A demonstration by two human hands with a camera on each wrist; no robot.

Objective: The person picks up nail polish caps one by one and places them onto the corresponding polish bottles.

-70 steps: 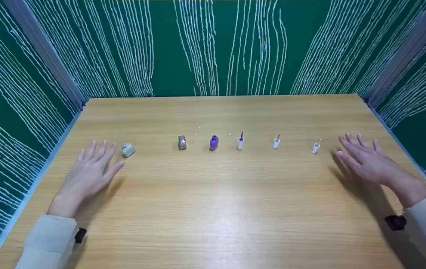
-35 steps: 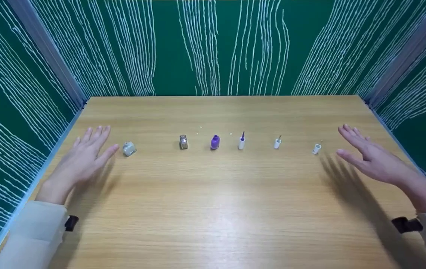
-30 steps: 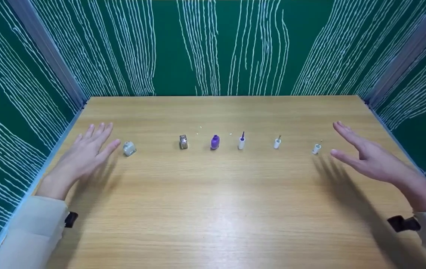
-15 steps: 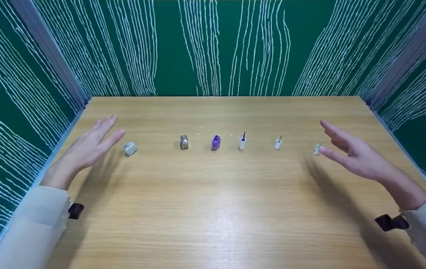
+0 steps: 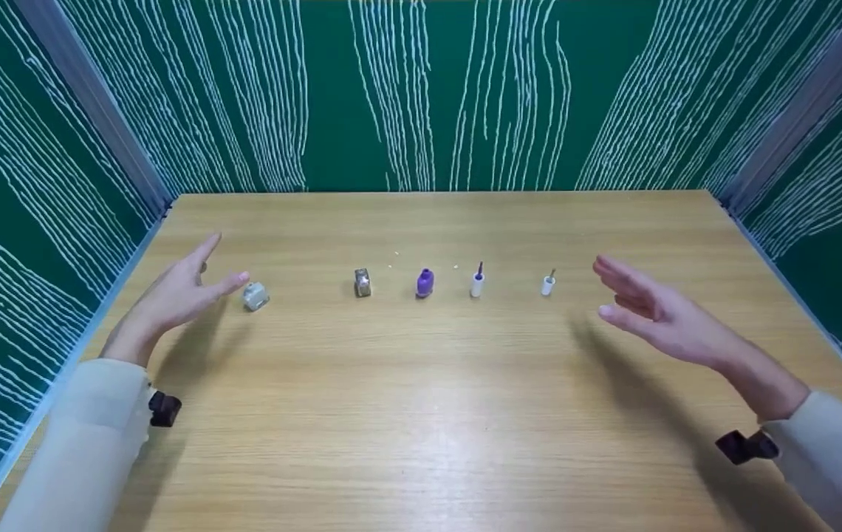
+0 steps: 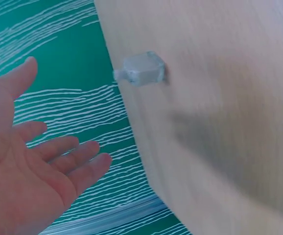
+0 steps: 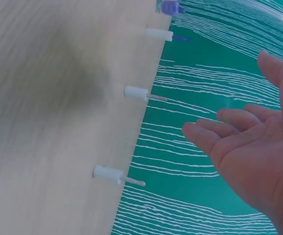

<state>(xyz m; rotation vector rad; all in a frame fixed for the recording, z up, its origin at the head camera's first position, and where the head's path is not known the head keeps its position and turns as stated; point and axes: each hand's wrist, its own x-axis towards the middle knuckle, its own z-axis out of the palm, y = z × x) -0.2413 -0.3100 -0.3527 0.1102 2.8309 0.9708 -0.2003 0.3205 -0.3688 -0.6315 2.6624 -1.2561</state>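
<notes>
Both hands are raised over the table and hold nothing. The left hand [image 5: 177,292] has its fingers stretched out, its thumb tip right beside a pale uncapped nail polish bottle [image 5: 255,296]. In the left wrist view this bottle [image 6: 144,68] stands past the fingers. Toward the middle are a glittery brown nail polish bottle [image 5: 363,282] and a purple one [image 5: 425,284]. A white brush cap with a purple brush [image 5: 477,284] and another white brush cap [image 5: 547,285] stand brush-up. The right hand [image 5: 657,314], fingers loosely extended, hides a third brush cap [image 7: 108,174] in the head view.
Tiny white specks [image 5: 394,258] lie behind the bottles on the wooden table [image 5: 421,414]. Green walls [image 5: 443,96] with white wavy lines enclose its back and sides. Each wrist wears a dark camera [image 5: 164,408].
The right hand has lifted and moved left, now covering the outermost brush cap. The left hand has risen and turned thumb-side toward the pale bottle. Bottles and caps have stayed put.
</notes>
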